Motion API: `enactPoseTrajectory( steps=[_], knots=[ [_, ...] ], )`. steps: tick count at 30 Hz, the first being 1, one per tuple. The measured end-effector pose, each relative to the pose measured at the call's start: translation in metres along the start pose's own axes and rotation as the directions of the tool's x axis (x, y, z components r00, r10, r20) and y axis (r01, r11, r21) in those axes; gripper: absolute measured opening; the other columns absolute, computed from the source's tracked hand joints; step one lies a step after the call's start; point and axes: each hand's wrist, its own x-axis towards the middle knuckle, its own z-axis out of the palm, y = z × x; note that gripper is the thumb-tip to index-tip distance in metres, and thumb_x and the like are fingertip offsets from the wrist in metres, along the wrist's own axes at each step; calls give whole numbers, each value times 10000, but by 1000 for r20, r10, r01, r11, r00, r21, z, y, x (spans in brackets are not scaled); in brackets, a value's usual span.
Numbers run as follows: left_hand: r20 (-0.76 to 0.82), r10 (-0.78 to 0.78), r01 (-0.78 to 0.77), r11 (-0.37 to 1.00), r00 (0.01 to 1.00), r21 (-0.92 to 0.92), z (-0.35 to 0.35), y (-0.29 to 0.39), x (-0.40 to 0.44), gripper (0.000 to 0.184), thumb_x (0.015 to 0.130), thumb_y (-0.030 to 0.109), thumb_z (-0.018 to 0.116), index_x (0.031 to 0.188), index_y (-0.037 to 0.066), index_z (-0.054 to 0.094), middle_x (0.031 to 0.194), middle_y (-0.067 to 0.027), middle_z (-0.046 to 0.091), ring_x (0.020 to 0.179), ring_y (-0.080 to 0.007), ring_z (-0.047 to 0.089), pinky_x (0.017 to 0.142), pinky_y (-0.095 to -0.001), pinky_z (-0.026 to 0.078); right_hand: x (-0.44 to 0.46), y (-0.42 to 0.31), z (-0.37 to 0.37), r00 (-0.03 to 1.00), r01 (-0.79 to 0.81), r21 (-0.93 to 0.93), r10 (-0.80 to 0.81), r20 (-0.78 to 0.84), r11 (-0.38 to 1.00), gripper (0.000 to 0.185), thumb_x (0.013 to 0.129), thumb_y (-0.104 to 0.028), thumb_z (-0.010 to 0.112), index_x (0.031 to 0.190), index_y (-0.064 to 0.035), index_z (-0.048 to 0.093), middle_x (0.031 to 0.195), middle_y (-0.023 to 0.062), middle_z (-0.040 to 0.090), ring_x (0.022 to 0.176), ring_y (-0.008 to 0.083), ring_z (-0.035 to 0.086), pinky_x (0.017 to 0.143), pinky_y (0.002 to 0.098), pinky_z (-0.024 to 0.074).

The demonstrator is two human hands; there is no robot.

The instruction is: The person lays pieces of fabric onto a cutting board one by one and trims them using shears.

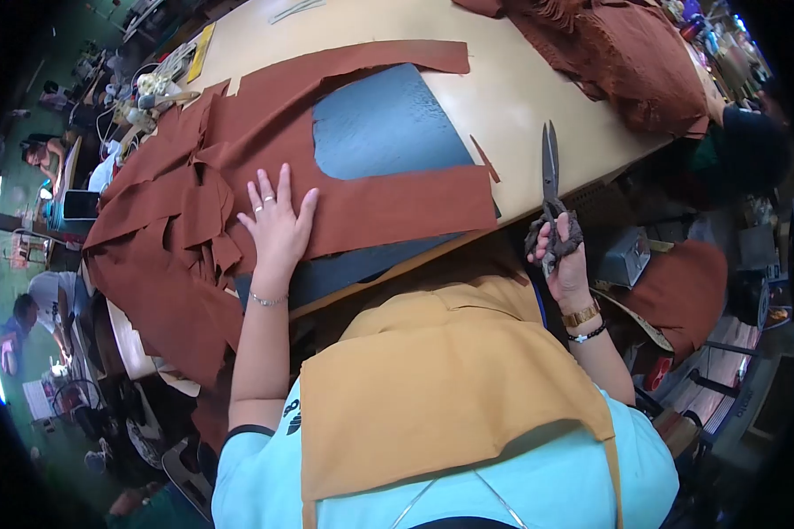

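Note:
My left hand (pixel 279 220) lies flat with fingers spread on a reddish-brown piece of fabric (pixel 397 204), close to its bunched and folded left part. Under the fabric is a dark blue-grey board (pixel 388 119), showing through a curved gap in the cloth and along the front edge. In my right hand (pixel 566 260) is a pair of large scissors (pixel 550 167), its handles wrapped in dark cloth. The blades point away from me over the table edge and look nearly closed. A thin fabric scrap (pixel 484 159) lies between the scissors and the cut piece.
More reddish-brown fabric (pixel 622 62) is heaped at the table's far right. A brush (pixel 168 99), cords and a yellow strip (pixel 201 53) sit at the back left of the table (pixel 503 97). A metal box (pixel 625 257) stands below on the right. Other people work at the left.

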Motion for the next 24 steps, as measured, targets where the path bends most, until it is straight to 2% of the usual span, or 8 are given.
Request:
enactPoseTrajectory(
  steps=[3, 5, 8, 11, 14, 15, 20, 24],
  knots=[
    [-31, 144, -144, 990, 989, -1, 6, 20, 13, 804, 869, 664, 493, 1500, 202, 308, 1548, -241, 209, 1428, -442, 180, 1026, -745, 152, 2, -1, 3, 999, 23, 12, -23, 29, 1000, 408, 980, -442, 517, 868, -55, 576, 658, -8, 551, 544, 85, 555, 566, 273, 522],
    [-73, 327, -326, 945, 942, 19, 14, 35, 34, 819, 846, 683, 511, 1487, 203, 339, 1537, -239, 237, 1425, -436, 192, 1028, -740, 159, 3, 0, 8, 997, 54, -32, -52, 57, 998, 404, 979, -439, 522, 872, -54, 577, 666, -3, 550, 550, 87, 555, 572, 275, 521],
    [-59, 527, -530, 846, 848, -60, 13, 49, 71, 811, 829, 694, 524, 1460, 201, 394, 1539, -185, 280, 1437, -366, 218, 1104, -655, 158, 1, -1, 14, 991, 65, -79, -55, 121, 995, 386, 976, -413, 540, 882, -40, 576, 679, 11, 550, 566, 101, 558, 581, 280, 516],
    [-17, 520, -521, 853, 854, -41, 13, 10, 111, 794, 836, 661, 550, 1485, 252, 346, 1572, -115, 242, 1456, -338, 187, 1126, -634, 136, -8, -12, 13, 968, 64, -172, -19, 251, 983, 379, 955, -394, 586, 880, -23, 582, 670, 15, 553, 567, 109, 555, 584, 268, 505],
    [38, 370, -372, 924, 928, 87, 0, -44, 126, 869, 804, 683, 577, 1506, 255, 296, 1582, -102, 222, 1460, -336, 174, 1132, -622, 126, -17, -31, 5, 921, -15, -305, 132, 367, 952, 392, 913, -408, 645, 860, -24, 589, 661, 12, 559, 553, 103, 552, 560, 247, 489],
    [-8, 377, -375, 924, 926, 74, -2, -56, 122, 888, 791, 698, 577, 1503, 244, 301, 1574, -115, 235, 1455, -343, 183, 1129, -623, 138, -18, -32, 2, 924, -84, -356, 207, 323, 931, 387, 868, -396, 705, 839, -24, 599, 654, 12, 575, 544, 96, 555, 531, 223, 471],
    [-166, 458, -472, 880, 873, -56, -11, -68, 75, 922, 753, 680, 631, 1486, 208, 332, 1558, -143, 260, 1442, -362, 209, 1126, -618, 165, -13, -39, 4, 820, -129, -499, 375, 432, 857, 285, 856, -288, 713, 819, -23, 614, 646, 20, 594, 544, 95, 566, 519, 216, 467],
    [-71, 604, -602, 764, 794, -234, -30, -20, -4, 975, 641, 605, 768, 1448, 192, 408, 1563, -128, 256, 1450, -378, 184, 1119, -624, 165, -15, -46, 8, 792, -148, -562, 438, 426, 814, 240, 857, -242, 696, 798, -23, 616, 634, 23, 595, 541, 96, 568, 517, 221, 461]
  ],
)
